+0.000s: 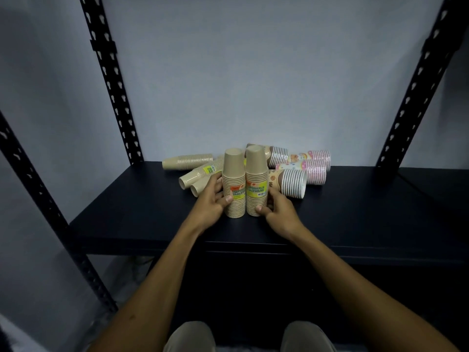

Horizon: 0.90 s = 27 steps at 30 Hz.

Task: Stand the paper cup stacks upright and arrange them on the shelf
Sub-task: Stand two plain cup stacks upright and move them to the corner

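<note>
Two tan paper cup stacks stand upright side by side on the dark shelf (pixel 355 212), each with a yellow-green label. My left hand (pixel 213 199) grips the left upright stack (pixel 234 184) from its left side. My right hand (pixel 278 212) grips the right upright stack (pixel 256 181) low on its right side. Behind them several stacks lie on their sides: tan ones (pixel 187 161) at the left, brown-patterned ones (pixel 291 182) and pink-patterned ones (pixel 316 165) at the right.
Black perforated shelf posts rise at the back left (pixel 111 80) and back right (pixel 416 85), with a front post (pixel 33 184) at the left. A pale wall closes the back. My knees show at the bottom edge.
</note>
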{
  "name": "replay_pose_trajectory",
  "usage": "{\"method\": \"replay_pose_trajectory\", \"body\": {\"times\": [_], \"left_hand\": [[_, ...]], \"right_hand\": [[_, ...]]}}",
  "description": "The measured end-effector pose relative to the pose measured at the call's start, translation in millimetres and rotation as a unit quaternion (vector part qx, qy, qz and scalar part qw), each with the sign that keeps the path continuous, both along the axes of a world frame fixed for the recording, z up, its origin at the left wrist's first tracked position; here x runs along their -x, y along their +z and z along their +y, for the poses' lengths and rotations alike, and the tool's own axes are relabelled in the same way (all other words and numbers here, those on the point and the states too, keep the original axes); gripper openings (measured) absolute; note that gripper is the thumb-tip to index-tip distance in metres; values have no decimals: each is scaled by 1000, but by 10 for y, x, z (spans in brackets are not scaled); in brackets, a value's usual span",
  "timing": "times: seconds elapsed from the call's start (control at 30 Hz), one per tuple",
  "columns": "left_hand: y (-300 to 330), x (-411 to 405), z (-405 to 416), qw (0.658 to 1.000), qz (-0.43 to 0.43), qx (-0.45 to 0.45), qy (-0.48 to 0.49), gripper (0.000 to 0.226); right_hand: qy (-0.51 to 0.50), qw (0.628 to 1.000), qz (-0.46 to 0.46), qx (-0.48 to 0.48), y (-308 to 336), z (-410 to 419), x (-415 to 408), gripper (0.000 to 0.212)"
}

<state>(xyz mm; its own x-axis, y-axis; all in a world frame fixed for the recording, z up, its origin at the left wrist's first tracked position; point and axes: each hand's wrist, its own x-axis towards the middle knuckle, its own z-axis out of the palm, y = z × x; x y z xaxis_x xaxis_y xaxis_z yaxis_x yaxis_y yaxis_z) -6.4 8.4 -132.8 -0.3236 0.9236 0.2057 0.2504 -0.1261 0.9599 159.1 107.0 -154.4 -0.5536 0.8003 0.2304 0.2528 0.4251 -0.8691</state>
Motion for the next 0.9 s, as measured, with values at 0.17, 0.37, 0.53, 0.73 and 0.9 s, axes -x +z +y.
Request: {"method": "replay_pose_trajectory", "body": {"times": [0.17,0.37,0.53,0.73,0.9], "left_hand": [[-133,-16,-8,1000,-21,-2,-10,52],[-186,-36,-2,998,26,14,61,73],[-250,-28,3,990,83,8,117,48],[-247,29,4,996,35,-3,85,51],[-255,5,22,997,15,-3,80,50]], "right_hand": [[-4,999,-25,-23,-39,4,-23,52],[19,999,42,-12,-2,-59,-41,68],[-12,999,39,3,-45,-15,-32,61],[-4,998,56,38,-58,6,-39,54],[9,998,61,28,-79,29,-44,56]]}}
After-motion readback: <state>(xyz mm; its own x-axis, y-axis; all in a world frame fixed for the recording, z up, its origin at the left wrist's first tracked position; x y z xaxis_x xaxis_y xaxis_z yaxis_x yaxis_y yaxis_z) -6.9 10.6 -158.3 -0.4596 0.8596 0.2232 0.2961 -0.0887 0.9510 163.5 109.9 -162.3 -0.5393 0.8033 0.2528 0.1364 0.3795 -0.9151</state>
